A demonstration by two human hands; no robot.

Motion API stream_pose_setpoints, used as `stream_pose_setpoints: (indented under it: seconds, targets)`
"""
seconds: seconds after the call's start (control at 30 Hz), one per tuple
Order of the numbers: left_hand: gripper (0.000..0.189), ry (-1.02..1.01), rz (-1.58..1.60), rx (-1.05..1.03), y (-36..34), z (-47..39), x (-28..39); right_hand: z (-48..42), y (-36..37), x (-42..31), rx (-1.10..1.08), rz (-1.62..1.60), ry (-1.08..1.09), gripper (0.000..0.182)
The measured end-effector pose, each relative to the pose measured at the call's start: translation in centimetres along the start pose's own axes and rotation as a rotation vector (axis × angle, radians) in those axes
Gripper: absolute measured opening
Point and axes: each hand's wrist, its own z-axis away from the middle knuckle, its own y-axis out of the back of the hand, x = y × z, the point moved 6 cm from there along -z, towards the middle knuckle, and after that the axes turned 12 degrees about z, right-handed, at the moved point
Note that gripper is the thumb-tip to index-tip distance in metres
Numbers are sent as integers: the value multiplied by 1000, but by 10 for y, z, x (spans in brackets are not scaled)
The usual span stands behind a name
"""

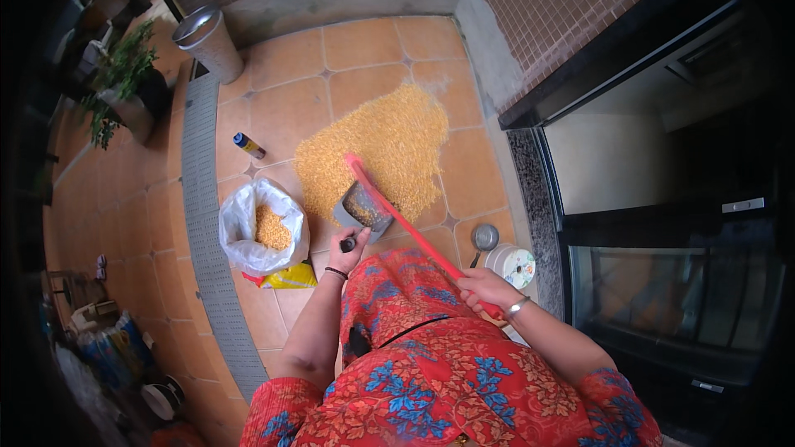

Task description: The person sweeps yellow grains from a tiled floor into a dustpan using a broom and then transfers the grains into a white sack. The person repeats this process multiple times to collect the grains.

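Note:
My left hand [348, 249] grips the handle of a grey dustpan [351, 213], which rests on the floor with some yellow corn kernels inside. In my right hand [487, 290] is the red handle of a broom [417, 237]. The stick slants forward across the dustpan, and its red head touches the kernels beyond it. A wide spread of corn kernels [397, 130] lies on the tiles in front of me. Left of the dustpan stands an open bag lined with white plastic [235, 223], partly filled with kernels. Its yellow and red outer part shows underneath.
A blue-capped can [249, 145] lies beyond the bag. To my right are a small metal pan [485, 237] and a round flowered container [517, 267]. A drain grating [208, 248] runs along the left. Farther off stand a metal bin [209, 43] and potted plants [127, 65]. A dark-framed door [652, 223] borders the right.

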Motion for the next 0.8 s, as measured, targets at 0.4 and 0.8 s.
stream_pose_setpoints:
  seconds: [0.4,0.8]
  targets:
    - [23,-24,682,420,85,146,88,149,40,-32,36,383,17,32]
    - [17,-323,588,808,118,318,243,178,58,-74,-310,532,141,46]
